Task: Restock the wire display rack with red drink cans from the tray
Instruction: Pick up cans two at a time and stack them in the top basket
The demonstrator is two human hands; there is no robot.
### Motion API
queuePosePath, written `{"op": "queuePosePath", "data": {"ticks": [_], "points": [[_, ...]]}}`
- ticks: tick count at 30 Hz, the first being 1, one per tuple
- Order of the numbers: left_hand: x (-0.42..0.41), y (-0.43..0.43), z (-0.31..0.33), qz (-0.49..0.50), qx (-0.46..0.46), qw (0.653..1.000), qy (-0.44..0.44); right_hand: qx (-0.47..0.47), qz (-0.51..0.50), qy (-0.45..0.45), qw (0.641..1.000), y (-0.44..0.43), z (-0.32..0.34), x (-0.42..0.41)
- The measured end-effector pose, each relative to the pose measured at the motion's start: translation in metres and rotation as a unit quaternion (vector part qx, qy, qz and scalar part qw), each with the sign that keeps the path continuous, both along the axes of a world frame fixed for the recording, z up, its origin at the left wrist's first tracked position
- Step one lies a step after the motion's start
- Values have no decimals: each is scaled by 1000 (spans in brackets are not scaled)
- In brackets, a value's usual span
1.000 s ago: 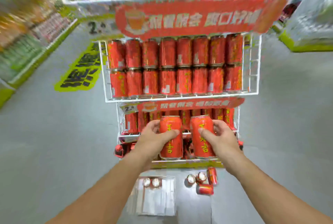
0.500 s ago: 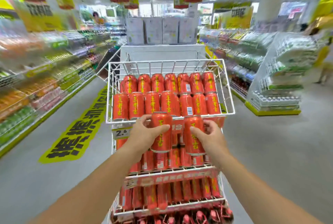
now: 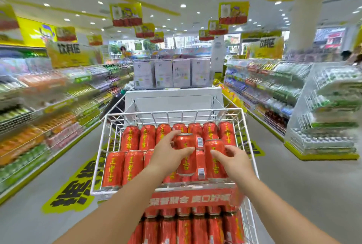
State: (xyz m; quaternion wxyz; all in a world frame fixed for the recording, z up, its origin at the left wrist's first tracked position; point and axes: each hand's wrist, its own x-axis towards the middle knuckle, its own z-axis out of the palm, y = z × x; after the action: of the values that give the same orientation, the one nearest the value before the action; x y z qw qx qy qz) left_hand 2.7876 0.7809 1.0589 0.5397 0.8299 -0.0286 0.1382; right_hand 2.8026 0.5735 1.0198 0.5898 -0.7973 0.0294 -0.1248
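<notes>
Red cans [image 3: 185,153] upright, yellow lettering, barcodes visible.

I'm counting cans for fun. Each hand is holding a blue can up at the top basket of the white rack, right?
Not quite: the cans are red, not blue. The head view shows the left hand holding one red can and the right hand holding another red can, both up at the top basket of the white rack.

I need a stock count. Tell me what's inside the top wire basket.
The top wire basket holds upright red cans in a back and a front row. The left hand and right hand each bring another can, covering the middle cans.
</notes>
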Motion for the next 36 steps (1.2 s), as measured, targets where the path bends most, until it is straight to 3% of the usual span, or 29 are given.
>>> {"op": "queuePosePath", "data": {"ticks": [4, 7, 11, 20, 25, 30, 36], "points": [[31, -5, -7, 27, 119, 993, 11, -9, 29, 20, 999, -8, -19, 30], [38, -8, -12, 62, 246, 966, 36, -16, 48, 42, 998, -8, -32, 44], [43, -10, -26, 64, 325, 940, 80, -14, 54, 46, 997, -9, -50, 60], [54, -22, -44, 50, 441, 896, 25, -27, 65, 65, 995, -12, -46, 57], [64, -19, -45, 68, 501, 861, 51, -93, 77, 44, 992, -8, -43, 55], [70, -20, -48, 47, 498, 863, 73, -126, 81, 35, 988, -8, -43, 56], [64, -19, -51, 25, 510, 860, 18, -161, 72, 29, 984, -3, -39, 52]]}}
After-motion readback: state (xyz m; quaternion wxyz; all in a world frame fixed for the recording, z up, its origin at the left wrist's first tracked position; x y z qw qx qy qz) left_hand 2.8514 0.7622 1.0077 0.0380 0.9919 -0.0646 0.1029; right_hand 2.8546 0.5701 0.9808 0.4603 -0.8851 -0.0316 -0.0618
